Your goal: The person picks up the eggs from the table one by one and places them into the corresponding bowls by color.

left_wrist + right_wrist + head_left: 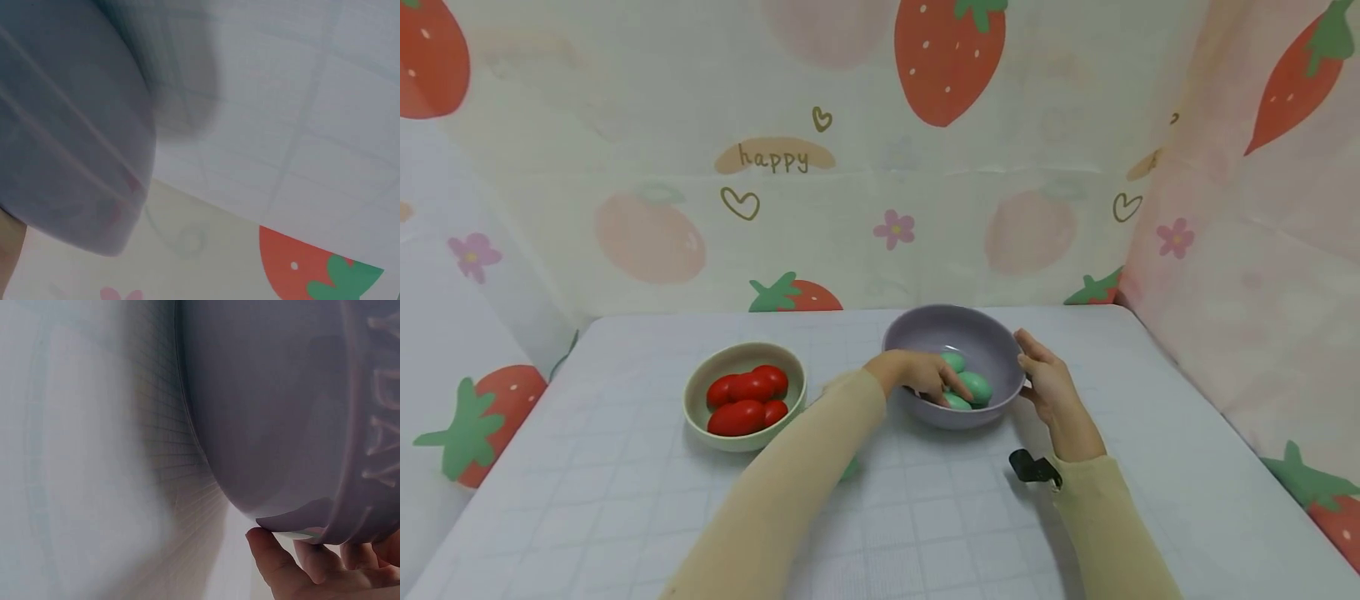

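My left hand (921,375) reaches down inside a purple bowl (910,329), its fingers on either side of a smooth green egg (957,402). Two more green eggs (975,387) lie beside it in the bowl. The left palm and thumb are mostly hidden. At the bowl's right side, my right hand (1048,383) grips the rim; in the right wrist view its fingertips (272,556) press against the bowl wall (269,425). The left wrist view holds only the bowl's outer side (75,137) and the table, with no fingers on an egg visible.
A cream bowl (692,400) with several red eggs (737,418) stands to the left. Part of a green object (849,470) peeks out from behind the left sleeve on the checked tablecloth (917,517). A strawberry-print curtain (850,192) borders the table's back.
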`<action>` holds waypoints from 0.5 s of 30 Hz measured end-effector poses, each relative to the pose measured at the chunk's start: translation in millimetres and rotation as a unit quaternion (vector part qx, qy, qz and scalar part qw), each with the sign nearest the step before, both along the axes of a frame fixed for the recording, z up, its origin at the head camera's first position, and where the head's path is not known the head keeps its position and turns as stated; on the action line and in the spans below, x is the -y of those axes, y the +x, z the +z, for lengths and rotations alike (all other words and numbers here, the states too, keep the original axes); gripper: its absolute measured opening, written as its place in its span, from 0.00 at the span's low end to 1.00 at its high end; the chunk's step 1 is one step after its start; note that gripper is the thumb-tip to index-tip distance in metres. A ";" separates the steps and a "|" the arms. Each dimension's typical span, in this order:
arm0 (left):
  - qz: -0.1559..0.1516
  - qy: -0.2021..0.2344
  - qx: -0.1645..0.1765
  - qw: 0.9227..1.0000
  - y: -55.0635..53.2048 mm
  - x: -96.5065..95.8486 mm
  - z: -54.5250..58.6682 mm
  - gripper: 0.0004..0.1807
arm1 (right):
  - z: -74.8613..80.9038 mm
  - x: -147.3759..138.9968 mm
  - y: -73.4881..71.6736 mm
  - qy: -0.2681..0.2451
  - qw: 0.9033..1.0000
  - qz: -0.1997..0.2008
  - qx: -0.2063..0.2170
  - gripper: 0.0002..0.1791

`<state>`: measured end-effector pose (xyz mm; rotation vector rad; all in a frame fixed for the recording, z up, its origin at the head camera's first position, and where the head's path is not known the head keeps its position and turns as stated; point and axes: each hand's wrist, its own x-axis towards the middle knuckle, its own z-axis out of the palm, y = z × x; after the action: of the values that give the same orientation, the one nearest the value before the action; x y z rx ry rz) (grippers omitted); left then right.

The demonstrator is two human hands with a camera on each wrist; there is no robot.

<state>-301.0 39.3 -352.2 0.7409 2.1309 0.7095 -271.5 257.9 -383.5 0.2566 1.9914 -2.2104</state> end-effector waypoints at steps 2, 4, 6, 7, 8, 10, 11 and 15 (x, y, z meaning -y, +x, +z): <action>0.007 -0.004 0.001 1.000 0.6 -0.2 -0.2 0.23 | 0.3 0.3 0.2 0.002 1.000 0.002 0.000 0.30; 0.012 -0.004 0.001 1.000 1.3 -0.4 -0.8 0.24 | 0.4 0.3 0.3 0.003 1.000 0.003 0.000 0.30; 0.010 -0.006 -0.006 1.000 1.7 -0.6 -1.0 0.24 | 0.7 0.3 0.6 0.003 1.000 0.003 0.000 0.30; 0.006 -0.008 -0.012 1.000 1.9 -0.6 -0.9 0.25 | 0.9 0.3 0.6 0.002 1.000 0.003 -0.001 0.30; 0.001 -0.011 -0.020 1.000 1.9 -0.7 -0.9 0.25 | 0.9 0.2 0.6 0.001 1.000 0.003 -0.001 0.30; -0.008 -0.017 -0.033 0.999 1.8 -0.9 -1.6 0.25 | 1.5 0.5 0.8 0.002 1.000 0.002 -0.002 0.30; -0.013 -0.020 -0.041 0.999 1.6 -0.9 -1.9 0.25 | 1.7 0.5 0.8 0.001 1.000 0.001 -0.001 0.30; -0.021 -0.025 -0.055 0.998 1.8 -1.0 -3.2 0.26 | 1.6 0.5 1.0 0.001 1.000 0.001 0.001 0.30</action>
<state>-299.2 40.3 -355.5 0.8117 2.2169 0.6036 -270.6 257.4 -381.9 0.2568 1.9922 -2.2074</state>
